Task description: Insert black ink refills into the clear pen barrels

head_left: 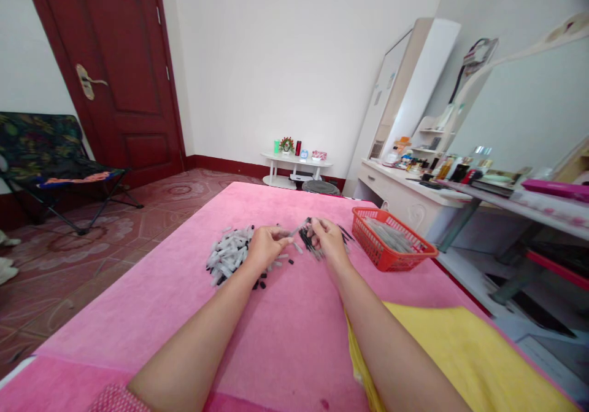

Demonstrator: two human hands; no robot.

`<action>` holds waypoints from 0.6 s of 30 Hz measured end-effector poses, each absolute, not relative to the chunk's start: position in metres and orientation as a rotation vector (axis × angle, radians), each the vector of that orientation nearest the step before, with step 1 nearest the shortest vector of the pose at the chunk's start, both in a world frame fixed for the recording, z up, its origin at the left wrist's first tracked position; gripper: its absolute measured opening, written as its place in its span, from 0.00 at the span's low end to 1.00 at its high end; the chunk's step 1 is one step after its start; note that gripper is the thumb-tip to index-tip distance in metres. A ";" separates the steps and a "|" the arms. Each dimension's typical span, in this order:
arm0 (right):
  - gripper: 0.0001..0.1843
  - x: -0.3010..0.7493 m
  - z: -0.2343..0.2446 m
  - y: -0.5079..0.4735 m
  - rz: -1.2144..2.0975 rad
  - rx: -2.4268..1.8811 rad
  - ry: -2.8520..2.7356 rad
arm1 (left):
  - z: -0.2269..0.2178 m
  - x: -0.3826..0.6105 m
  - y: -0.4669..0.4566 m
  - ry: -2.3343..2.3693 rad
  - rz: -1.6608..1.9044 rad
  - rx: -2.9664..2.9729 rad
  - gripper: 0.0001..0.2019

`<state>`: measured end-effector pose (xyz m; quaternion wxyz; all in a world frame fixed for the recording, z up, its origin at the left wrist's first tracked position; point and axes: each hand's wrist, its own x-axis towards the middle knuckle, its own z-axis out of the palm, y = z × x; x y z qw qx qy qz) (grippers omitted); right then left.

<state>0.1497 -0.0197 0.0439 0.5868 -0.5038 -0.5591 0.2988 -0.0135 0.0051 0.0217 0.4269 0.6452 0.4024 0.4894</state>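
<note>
Both my hands meet over a pink cloth-covered table [285, 338]. My left hand [265, 244] pinches a small clear tube at its fingertips, pointing it toward the right hand. My right hand [326, 236] is closed around a bundle of thin black pieces [306, 238]. A heap of clear tubes with black ends [229, 253] lies just left of my left hand, with a few loose black caps [261, 284] beside it. More thin black pieces lie under and behind my right hand.
An orange mesh basket [391, 258] holding clear tubes stands right of my hands. A yellow cloth [460, 350] covers the near right corner. Beyond are a dresser with bottles [427, 172], a small white table [297, 163], a folding chair [50, 154] and a red door [115, 62].
</note>
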 end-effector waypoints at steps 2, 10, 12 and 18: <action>0.16 0.154 0.047 -0.020 0.780 -1.121 -1.235 | 0.025 -0.014 0.001 0.980 1.065 1.610 0.15; 0.05 0.156 0.046 -0.020 1.244 -0.898 -0.682 | 0.043 -0.031 -0.003 0.349 0.960 0.871 0.17; 0.05 0.148 0.044 -0.021 1.266 -0.888 -0.679 | 0.038 -0.027 -0.004 0.335 1.062 0.903 0.14; 0.10 0.127 0.041 -0.028 1.245 -0.939 -0.865 | 0.022 -0.008 -0.006 0.411 1.257 0.991 0.17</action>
